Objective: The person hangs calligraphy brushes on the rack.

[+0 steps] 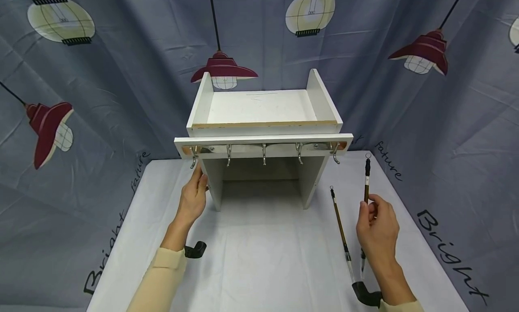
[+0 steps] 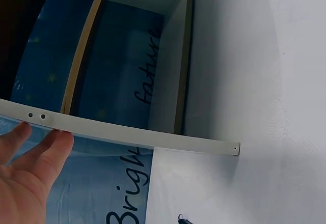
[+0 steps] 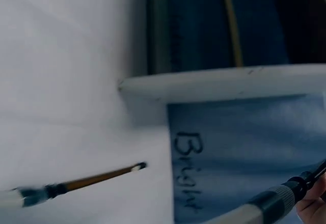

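Note:
A white shelf unit (image 1: 263, 107) with a row of metal hooks (image 1: 264, 154) along its front stands on the white table. My left hand (image 1: 193, 197) is at its left side panel; in the left wrist view, extended fingertips (image 2: 63, 140) touch the panel's edge (image 2: 127, 132). My right hand (image 1: 379, 226) pinches a calligraphy brush (image 1: 366, 181), looped end up and white bristles down, to the right of the shelf. A second calligraphy brush (image 1: 339, 219) lies on the table between the shelf and that hand. In the right wrist view, the held brush (image 3: 272, 203) partly hides the fingers.
The white cloth-covered table (image 1: 259, 267) extends in front of the shelf. A blue-grey curtain (image 1: 142, 77) printed with lamps hangs behind and along both sides. Black wrist mounts (image 1: 196, 250) stick out beside the forearms, the right one near the lying brush's bristle end.

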A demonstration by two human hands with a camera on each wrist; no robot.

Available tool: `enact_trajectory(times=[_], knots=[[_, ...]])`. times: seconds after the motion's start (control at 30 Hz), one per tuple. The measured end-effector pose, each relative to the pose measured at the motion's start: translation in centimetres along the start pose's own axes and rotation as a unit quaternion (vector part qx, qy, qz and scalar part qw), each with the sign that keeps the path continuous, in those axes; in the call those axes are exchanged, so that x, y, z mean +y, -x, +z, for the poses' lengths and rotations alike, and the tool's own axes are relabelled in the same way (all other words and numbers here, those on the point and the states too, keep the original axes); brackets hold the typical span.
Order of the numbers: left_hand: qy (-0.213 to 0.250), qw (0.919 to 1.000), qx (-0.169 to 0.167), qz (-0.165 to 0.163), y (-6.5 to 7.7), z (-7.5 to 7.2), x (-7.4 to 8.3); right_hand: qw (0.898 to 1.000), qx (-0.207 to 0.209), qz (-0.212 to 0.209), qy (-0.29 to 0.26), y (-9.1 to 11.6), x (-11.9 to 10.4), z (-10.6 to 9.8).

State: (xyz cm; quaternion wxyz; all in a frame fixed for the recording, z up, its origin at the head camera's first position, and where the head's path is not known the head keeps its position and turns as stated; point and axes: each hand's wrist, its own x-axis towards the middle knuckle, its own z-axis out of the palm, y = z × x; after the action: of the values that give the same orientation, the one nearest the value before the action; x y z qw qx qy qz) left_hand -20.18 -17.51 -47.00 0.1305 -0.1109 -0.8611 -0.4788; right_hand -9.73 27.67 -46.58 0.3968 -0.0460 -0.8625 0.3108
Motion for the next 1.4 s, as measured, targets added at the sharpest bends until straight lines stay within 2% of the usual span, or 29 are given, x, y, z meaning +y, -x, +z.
enact_trajectory(times=[0.1, 0.27, 0.43, 0.9, 1.4], knots=[[0.001, 1.0, 0.0, -0.002, 0.0, -0.1, 0.1, 0.999, 0.019, -0.026, -0.02, -0.3, -1.3, -0.4], [-0.002, 0.9999, -0.003, -0.01, 0.1, -0.1, 0.2, 0.997, 0.042, -0.044, -0.039, -0.7, -3.1, -0.8], [-0.006, 0.9999, -0.002, -0.011, 0.1, -0.1, 0.3, 0.994, 0.054, -0.075, -0.061, -0.8, -4.9, -0.6], [-0.004, 0.9999, 0.001, -0.01, 0.1, 0.1, 0.1, 0.982, -0.003, -0.141, -0.127, 1.5, -9.0, 1.2], [0.012, 0.9998, -0.002, -0.015, 0.2, 0.0, 0.1, 0.973, -0.029, -0.17, -0.155, 2.8, -9.8, 3.0]])
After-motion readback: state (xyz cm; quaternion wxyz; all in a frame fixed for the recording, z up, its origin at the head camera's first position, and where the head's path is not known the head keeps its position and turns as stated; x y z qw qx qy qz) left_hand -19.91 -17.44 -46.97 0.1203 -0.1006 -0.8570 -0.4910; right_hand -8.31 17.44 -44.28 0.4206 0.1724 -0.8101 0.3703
